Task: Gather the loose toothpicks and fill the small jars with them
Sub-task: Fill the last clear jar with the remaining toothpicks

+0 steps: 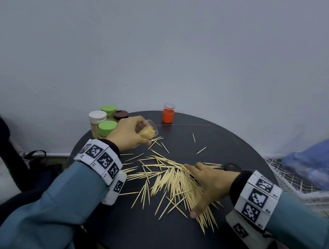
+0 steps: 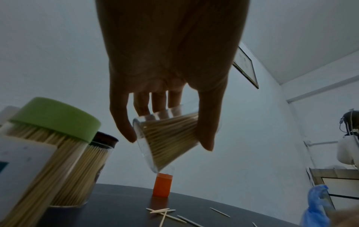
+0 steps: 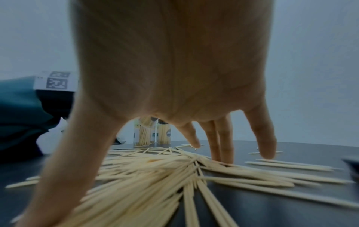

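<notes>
My left hand (image 1: 130, 133) grips a clear jar (image 1: 150, 129) partly filled with toothpicks, tilted with its mouth toward the table at the back left. In the left wrist view the thumb and fingers (image 2: 208, 122) wrap around that clear jar (image 2: 167, 138). A big heap of loose toothpicks (image 1: 169, 179) lies on the round dark table (image 1: 138, 233). My right hand (image 1: 206, 181) is spread flat over the right side of the heap, fingers (image 3: 225, 145) straight and touching the loose toothpicks (image 3: 155, 173).
Several capped jars full of toothpicks stand at the back left: white lid (image 1: 97, 117), green lids (image 1: 107, 127), brown lid (image 1: 120, 114). An orange jar (image 1: 168, 114) stands at the back. A dark lid (image 1: 231, 167) lies beyond my right hand. Blue plastic (image 1: 318, 162) lies off the table's right.
</notes>
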{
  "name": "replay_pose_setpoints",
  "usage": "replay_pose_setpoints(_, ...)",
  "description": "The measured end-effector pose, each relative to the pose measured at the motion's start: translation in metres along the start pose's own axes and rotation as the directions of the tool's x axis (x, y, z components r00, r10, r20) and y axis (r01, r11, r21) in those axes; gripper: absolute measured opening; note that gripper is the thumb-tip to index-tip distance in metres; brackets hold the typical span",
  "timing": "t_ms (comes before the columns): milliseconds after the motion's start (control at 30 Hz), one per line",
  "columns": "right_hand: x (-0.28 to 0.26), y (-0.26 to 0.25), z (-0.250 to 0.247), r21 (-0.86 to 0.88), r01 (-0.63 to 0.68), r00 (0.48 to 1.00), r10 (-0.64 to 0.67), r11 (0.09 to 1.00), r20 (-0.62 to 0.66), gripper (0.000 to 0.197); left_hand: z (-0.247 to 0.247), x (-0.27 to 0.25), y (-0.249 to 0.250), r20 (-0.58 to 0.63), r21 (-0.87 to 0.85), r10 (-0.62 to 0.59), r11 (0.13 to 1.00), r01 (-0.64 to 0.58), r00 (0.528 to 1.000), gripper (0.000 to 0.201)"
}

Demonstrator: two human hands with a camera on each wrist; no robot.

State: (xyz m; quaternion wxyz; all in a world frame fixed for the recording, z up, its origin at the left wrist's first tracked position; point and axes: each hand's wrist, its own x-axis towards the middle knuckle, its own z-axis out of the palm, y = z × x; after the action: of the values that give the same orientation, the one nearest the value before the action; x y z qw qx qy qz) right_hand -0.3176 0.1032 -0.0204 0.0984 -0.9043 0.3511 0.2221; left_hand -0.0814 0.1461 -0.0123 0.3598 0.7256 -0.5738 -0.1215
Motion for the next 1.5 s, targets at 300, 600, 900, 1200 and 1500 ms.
replay_pose_setpoints(300, 0.023, 0.016, -0.011, 0.054, 0.028, 0.993, -0.022, 0.998, -0.12, 0.079, 0.003, 0.001, 0.003, 0.011, 0.023, 0.02, 1.0, -0.02, 1.0, 0.044)
replay_pose_setpoints(600, 0.039, 0.015, -0.014, -0.013, -0.015, 0.982, 0.012, 1.0, -0.189, 0.044, 0.005, 0.002, 0.003, 0.018, 0.037, 0.028, 0.999, -0.029, 0.999, 0.044)
replay_pose_setpoints(900, 0.049, 0.003, -0.011, 0.07, -0.088, 0.982, 0.098, 0.994, -0.16, 0.032, 0.007, 0.004, 0.007, 0.049, 0.044, 0.038, 0.998, -0.04, 0.998, 0.043)
replay_pose_setpoints(1200, 0.051, 0.003, -0.009, 0.113, -0.118, 0.974, 0.137, 0.987, -0.178, 0.032, 0.008, 0.002, 0.01, 0.08, 0.025, 0.061, 0.998, -0.064, 0.995, 0.042)
replay_pose_setpoints(1500, 0.056, 0.01, -0.011, 0.231, -0.073, 0.969, 0.124, 0.97, -0.212, 0.022, 0.011, 0.002, 0.009, 0.108, 0.004, 0.072, 0.997, -0.072, 0.992, 0.043)
